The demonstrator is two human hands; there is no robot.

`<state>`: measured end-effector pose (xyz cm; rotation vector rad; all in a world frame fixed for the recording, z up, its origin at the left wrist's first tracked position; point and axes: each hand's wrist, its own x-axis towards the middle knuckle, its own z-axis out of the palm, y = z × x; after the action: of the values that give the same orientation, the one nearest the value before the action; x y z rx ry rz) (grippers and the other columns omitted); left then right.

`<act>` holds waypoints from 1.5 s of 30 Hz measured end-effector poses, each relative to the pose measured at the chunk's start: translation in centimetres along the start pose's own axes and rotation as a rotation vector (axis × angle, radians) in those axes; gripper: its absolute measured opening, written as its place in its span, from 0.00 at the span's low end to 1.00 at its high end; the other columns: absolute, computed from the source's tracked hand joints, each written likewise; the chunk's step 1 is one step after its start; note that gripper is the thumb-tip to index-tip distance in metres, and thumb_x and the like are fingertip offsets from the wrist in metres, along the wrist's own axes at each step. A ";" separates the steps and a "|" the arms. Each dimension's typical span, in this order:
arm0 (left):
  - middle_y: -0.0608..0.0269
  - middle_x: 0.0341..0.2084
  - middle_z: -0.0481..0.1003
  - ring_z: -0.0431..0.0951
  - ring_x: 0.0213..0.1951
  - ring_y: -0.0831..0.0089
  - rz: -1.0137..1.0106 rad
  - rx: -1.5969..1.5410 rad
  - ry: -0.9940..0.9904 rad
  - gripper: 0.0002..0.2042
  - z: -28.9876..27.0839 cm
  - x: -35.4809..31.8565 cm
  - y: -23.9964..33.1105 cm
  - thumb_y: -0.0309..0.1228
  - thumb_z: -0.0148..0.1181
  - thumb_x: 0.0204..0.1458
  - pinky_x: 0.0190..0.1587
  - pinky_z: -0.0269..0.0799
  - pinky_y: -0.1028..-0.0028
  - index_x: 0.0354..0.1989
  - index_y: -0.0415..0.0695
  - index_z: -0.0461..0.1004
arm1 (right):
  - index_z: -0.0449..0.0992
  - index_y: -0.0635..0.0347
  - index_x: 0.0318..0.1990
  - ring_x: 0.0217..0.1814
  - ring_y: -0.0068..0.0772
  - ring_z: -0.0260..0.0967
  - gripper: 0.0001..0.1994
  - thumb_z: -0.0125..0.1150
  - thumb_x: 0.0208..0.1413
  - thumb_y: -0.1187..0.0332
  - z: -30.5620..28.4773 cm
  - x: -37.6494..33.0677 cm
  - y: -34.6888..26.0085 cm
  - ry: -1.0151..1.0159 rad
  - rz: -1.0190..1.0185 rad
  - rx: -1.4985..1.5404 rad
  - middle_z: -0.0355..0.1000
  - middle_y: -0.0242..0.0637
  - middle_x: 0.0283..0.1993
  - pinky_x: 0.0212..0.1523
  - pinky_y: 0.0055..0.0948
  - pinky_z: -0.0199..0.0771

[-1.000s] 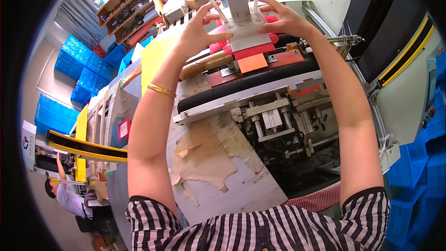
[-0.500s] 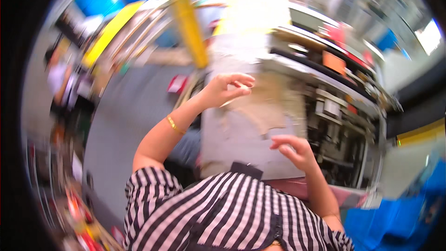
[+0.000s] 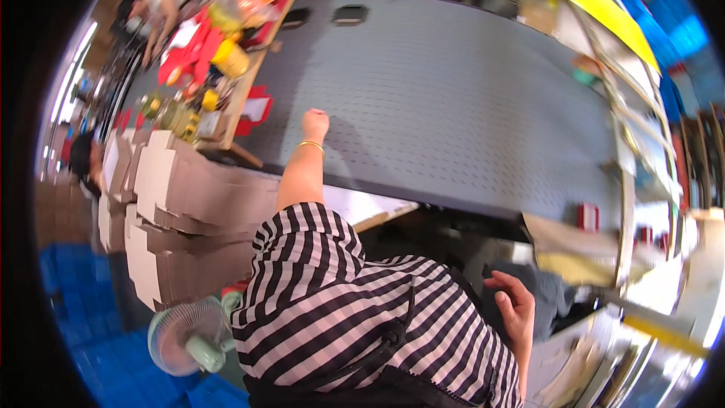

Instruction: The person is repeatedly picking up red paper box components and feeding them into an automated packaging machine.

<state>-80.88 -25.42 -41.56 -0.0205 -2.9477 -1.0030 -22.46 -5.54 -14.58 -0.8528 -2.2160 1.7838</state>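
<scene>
Your left hand [image 3: 316,125] is stretched out over the grey worktop [image 3: 453,106], with its fingers curled in. It is too blurry to tell if it is just clenched or has something small inside. A red and white piece [image 3: 254,109] lies on the worktop just to the left of that hand, near the wooden ledge [image 3: 243,91], perhaps put there so it is easy to get at. Your right hand [image 3: 516,306] is let go and has nothing in it. Its fingers are loose and it hangs low by your side, maybe because only one arm needs to stretch. A dark grey bundle [image 3: 545,287] is just to the right of it, but you can't tell if they touch. Farther off, ahead and to the right of your right hand, a small red box [image 3: 588,217] sits near the worktop's edge, likely out of the way. Past your left hand, to the left, bright bits and a yellow tub [image 3: 230,58] crowd by the ledge, which probably keeps them off the big flat part. Nearer you, left of the same hand, brown cardboard pieces [image 3: 204,193] are stacked close together, likely to save room.
</scene>
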 end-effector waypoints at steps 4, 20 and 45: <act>0.52 0.40 0.78 0.77 0.46 0.52 -0.169 0.325 0.146 0.10 -9.6 3.6 -7.2 0.33 0.57 0.49 0.48 0.74 0.59 0.39 0.46 0.78 | 0.74 0.63 0.53 0.49 0.38 0.74 0.22 0.63 0.54 0.59 2.3 8.3 -2.3 -0.202 -0.007 -0.177 0.78 0.42 0.45 0.53 0.33 0.69; 0.52 0.47 0.76 0.77 0.48 0.55 0.099 0.941 -0.068 0.14 -14.1 9.6 -9.0 0.27 0.46 0.56 0.51 0.73 0.60 0.47 0.50 0.77 | 0.73 0.63 0.52 0.50 0.47 0.72 0.23 0.67 0.47 0.66 3.4 9.9 1.1 -0.448 0.140 -0.416 0.76 0.46 0.46 0.53 0.37 0.70; 0.62 0.26 0.78 0.77 0.34 0.70 2.148 -0.518 -2.113 0.07 -22.5 -70.5 45.9 0.26 0.72 0.43 0.40 0.71 0.70 0.27 0.39 0.79 | 0.65 0.59 0.63 0.65 0.44 0.60 0.34 0.68 0.51 0.55 -8.3 -38.2 4.3 0.870 -0.141 -0.086 0.64 0.47 0.63 0.66 0.39 0.57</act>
<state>-8.93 -2.98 2.10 2.2215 -0.0240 0.3982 14.22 -18.21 -8.17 -1.1613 -1.7047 0.9611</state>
